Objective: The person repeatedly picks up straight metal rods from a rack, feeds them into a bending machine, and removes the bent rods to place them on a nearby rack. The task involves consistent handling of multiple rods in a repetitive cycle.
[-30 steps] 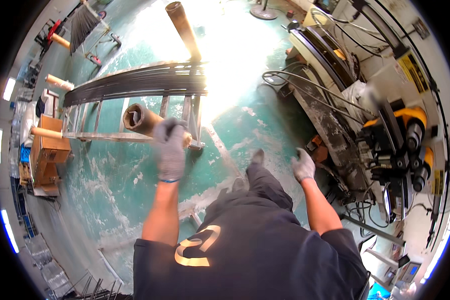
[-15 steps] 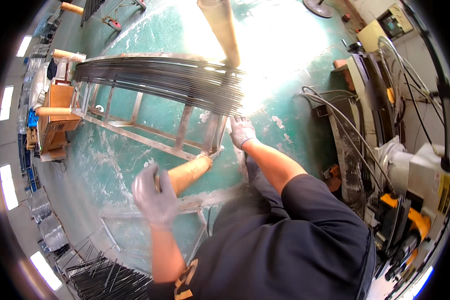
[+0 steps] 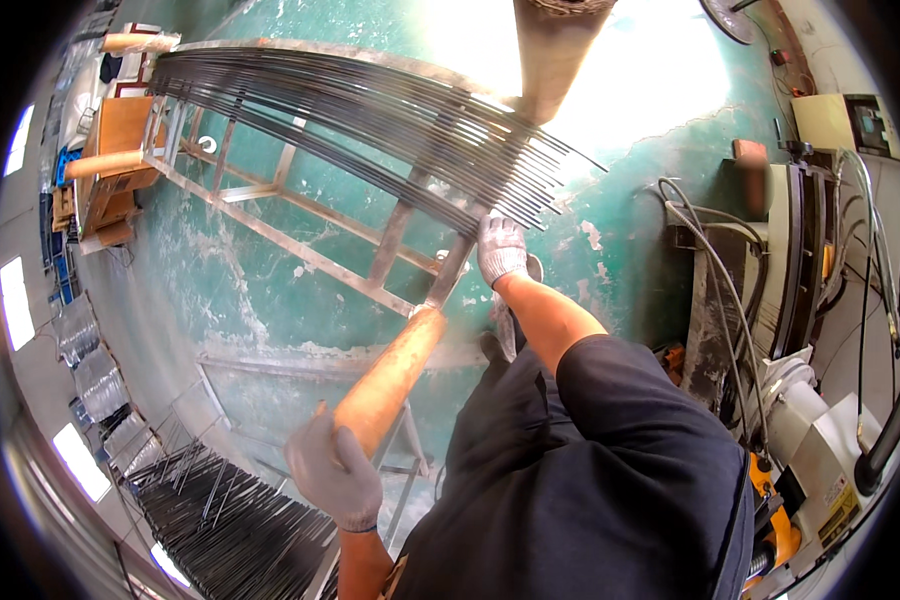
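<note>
Long thin black rods [image 3: 320, 110] lie side by side across a metal rack [image 3: 300, 250], their right-hand ends uneven. My right hand [image 3: 502, 250], in a pale knit glove, is at the ends of the nearest rods, beside the rack's corner. Its fingers look extended against them, partly hidden from above. My left hand [image 3: 335, 470], also gloved and slightly blurred, is by the upper end of a tan wrapped post [image 3: 395, 370] at the rack's near corner. Thumb and fingers are apart; contact with the post cannot be made out.
Another wrapped post [image 3: 560, 60] rises at the rack's far right corner. Machinery with hoses [image 3: 715, 260] stands to my right. A second pile of black rods [image 3: 235, 510] lies at lower left. Cardboard boxes [image 3: 120, 130] stand beyond the rack's left end.
The rods have fanned out, and their right ends are more staggered. My right hand has come up against the near rod ends. My left hand has moved lower in the picture. The view has shifted.
</note>
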The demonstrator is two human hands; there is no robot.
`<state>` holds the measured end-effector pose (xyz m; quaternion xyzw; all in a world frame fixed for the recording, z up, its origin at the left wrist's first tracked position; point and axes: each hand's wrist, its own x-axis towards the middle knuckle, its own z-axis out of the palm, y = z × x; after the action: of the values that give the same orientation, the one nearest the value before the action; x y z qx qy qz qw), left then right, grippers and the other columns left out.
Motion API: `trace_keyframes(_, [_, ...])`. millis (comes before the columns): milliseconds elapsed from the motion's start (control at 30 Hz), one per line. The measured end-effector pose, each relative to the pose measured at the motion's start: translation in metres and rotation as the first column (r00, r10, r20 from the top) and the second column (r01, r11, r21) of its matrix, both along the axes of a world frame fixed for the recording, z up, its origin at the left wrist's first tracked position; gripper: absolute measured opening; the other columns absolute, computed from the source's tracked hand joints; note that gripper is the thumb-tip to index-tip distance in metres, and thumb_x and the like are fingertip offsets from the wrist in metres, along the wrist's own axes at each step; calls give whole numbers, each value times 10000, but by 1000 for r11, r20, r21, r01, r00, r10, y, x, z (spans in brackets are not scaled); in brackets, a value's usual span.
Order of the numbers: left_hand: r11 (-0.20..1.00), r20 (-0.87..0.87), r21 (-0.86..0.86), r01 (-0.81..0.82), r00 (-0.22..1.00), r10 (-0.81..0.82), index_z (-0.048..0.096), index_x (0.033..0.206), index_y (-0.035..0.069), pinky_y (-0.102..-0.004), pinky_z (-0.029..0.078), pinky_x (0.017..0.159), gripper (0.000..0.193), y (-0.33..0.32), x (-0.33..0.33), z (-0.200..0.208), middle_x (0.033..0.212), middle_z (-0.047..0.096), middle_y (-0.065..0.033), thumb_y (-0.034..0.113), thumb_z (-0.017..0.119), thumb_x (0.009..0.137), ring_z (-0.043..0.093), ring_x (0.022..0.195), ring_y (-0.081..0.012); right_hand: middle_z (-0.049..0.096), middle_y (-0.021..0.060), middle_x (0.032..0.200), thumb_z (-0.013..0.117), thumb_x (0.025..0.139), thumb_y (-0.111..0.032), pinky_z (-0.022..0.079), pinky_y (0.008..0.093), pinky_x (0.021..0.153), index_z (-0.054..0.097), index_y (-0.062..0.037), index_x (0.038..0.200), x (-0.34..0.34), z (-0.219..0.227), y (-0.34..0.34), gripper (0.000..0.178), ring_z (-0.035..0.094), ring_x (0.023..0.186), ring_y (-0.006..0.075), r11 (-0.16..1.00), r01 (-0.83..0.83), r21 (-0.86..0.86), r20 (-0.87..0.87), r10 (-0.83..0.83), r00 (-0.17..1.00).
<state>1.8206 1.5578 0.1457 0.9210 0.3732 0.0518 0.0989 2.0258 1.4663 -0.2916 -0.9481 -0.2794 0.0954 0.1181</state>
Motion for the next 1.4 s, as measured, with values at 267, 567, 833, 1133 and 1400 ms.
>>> trace_keyframes(267, [998,65,43,42,997,-45,675,1067,-21,-488,513,882,169,-1,-7,0,1105,729,-218,72,612,941,644,963,-410,730,277,1134,532,1013,-226,551,516,963,667,-12,1169,17,47,-10,297,705,1117,434,982,183,-36,-569,-171,804])
trace_keyframes(567, [811,512,111,575,667,-542,669,1036,20,-493,550,899,175,-50,-44,-10,1001,694,-130,-77,631,895,667,906,-340,756,195,1043,666,977,-476,547,515,895,774,-144,1085,-106,140,-215,366,706,1043,412,957,179,-229,-582,-282,763])
trace_keyframes(833, [48,146,-989,137,935,323,671,1119,27,-384,569,834,185,-52,-86,-249,963,715,-72,194,627,1052,684,859,-230,739,172,887,709,923,-375,551,511,798,726,-146,968,-316,306,-406,234,717,902,405,826,407,-390,-286,-529,799])
trace_keyframes(1133, [-645,-336,-752,137,761,554,591,984,-40,-495,562,887,233,-70,-89,-253,926,647,-166,185,569,1041,645,876,-342,643,107,715,697,742,-160,526,504,670,595,-135,746,-518,346,-482,105,674,725,347,751,592,-293,162,-571,805])
trace_keyframes(1400, [-112,337,-940,321,926,-171,647,1009,-39,-472,537,965,201,-127,-151,-196,974,674,-134,159,609,1005,649,958,-264,658,179,809,630,760,-41,490,527,787,624,-94,802,-645,363,-619,67,636,873,416,530,772,-352,234,-748,620])
